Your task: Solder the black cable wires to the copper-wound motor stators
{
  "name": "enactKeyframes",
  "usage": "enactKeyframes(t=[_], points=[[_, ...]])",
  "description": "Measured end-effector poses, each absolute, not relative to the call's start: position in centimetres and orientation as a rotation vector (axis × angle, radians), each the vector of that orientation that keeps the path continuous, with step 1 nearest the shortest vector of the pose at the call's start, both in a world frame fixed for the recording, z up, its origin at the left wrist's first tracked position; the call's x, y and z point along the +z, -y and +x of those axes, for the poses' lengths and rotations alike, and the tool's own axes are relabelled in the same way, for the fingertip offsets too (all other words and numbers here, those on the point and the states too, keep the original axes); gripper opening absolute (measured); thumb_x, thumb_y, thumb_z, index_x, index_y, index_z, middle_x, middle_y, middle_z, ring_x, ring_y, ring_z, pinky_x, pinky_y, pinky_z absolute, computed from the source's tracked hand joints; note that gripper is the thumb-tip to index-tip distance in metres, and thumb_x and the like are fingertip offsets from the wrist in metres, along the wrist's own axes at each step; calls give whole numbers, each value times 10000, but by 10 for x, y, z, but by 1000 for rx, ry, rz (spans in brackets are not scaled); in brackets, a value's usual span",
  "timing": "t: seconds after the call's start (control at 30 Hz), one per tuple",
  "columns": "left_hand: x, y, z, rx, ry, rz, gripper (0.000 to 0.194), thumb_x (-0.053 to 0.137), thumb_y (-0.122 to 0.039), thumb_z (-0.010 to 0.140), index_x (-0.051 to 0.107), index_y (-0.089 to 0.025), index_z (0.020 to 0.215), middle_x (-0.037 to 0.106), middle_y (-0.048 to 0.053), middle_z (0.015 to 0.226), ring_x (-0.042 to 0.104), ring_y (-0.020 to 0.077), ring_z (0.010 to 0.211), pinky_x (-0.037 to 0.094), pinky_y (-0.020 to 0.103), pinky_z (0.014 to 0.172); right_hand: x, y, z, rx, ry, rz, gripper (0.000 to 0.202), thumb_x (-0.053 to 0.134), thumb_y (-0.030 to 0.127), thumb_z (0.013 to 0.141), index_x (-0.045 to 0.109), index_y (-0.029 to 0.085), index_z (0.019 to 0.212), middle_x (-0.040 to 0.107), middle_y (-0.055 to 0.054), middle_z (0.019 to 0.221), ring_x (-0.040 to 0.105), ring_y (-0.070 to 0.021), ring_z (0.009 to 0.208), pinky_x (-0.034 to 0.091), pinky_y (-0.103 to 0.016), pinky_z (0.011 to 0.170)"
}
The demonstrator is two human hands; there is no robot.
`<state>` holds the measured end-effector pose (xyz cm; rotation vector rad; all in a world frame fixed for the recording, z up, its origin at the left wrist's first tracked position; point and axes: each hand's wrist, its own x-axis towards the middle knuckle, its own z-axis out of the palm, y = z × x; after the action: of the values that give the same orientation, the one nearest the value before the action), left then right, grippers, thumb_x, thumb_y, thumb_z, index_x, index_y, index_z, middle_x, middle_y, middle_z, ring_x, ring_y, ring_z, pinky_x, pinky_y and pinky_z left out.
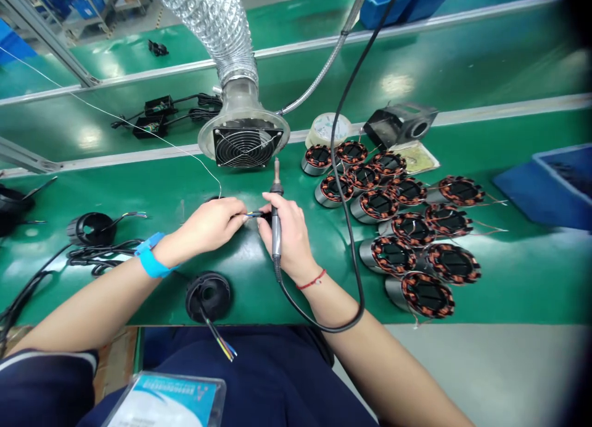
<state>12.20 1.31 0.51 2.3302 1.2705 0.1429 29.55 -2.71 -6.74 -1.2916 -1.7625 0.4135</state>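
My left hand [215, 222], with a blue band at the wrist, is closed in a pinch on thin coloured wires [253, 215]. In my right hand [293, 232] a soldering iron [276, 229] stands with its tip pointing away from me. The thumb and fingers of that hand also meet the dark end of the wires, partly hidden behind the iron. A thin solder wire [185, 151] runs down from the upper left to my left hand. Between my forearms, near the table edge, lies a round black cap [209, 296] with stripped wires coming out.
An extractor fan [247, 148] on a foil duct stands just beyond my hands. Several copper-wound stators [379, 205] crowd the right side, with a blue bin [546, 189] farther out. The iron's black cable [348, 229] loops over my right forearm. Another black cap [92, 228] lies left.
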Motion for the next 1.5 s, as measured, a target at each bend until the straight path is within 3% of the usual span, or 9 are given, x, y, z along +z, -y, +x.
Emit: enactKeyframes(t=[0.33,0.43,0.53,0.73,0.93,1.1,1.2,1.37,1.5], points=[[7,-75,39,573,-1743,1804,171,618,-318,790,654,-153,764,618,16,705,525,157,690,382,272,683,-82,28,302,339,1686,-1171,418,541,167,881,503,219,1294,706,-65,1002,656,-229,964,556,-410,869],[-1,-97,-4,784,-1771,1554,243,532,-343,830,656,-139,875,619,27,708,558,157,691,438,286,720,-84,29,301,378,1705,-1187,408,539,191,892,506,215,1298,713,-68,1011,669,-218,960,561,-400,871],[-4,-105,-35,815,-1752,1457,316,510,-251,780,637,-129,1043,693,67,848,642,177,825,490,319,835,-88,31,301,425,1709,-1222,391,532,225,906,509,211,1296,717,-78,1033,674,-215,963,557,-411,893],[-12,-95,-65,679,-1698,1441,363,542,-95,576,725,-151,885,752,58,979,656,216,986,461,349,985,-93,31,305,450,1665,-1289,377,535,290,904,527,208,1272,726,-90,1039,679,-227,968,548,-455,915],[-11,-89,-72,766,-1801,1483,119,636,-234,676,718,-150,694,700,41,718,609,201,763,460,310,801,-95,30,306,396,1675,-1271,343,533,304,914,552,193,1238,738,-92,1002,698,-222,930,567,-430,872],[14,-60,-36,1045,-1785,1498,320,450,-394,887,624,-160,756,443,-23,565,407,125,564,338,251,583,-73,34,306,351,1749,-1159,310,534,248,932,552,211,1239,749,-79,946,719,-213,877,595,-399,824],[25,-24,10,1035,-1334,1418,415,415,-447,927,545,-162,656,344,-43,515,326,100,500,277,244,523,-46,44,297,435,1751,-1031,383,571,197,911,515,236,1287,740,-78,1022,729,-196,875,613,-365,797],[28,22,71,690,-798,1376,374,493,-426,942,620,-134,746,473,-28,586,421,83,547,336,223,564,-11,63,274,650,1732,-888,521,608,166,892,441,281,1372,695,-74,1148,720,-173,910,620,-332,805],[28,31,86,418,-752,1386,392,493,-455,948,610,-130,763,521,-23,571,467,81,527,375,205,557,-8,74,267,578,1664,-935,505,580,103,892,474,298,1345,705,-6,967,706,-147,834,601,-295,771]])
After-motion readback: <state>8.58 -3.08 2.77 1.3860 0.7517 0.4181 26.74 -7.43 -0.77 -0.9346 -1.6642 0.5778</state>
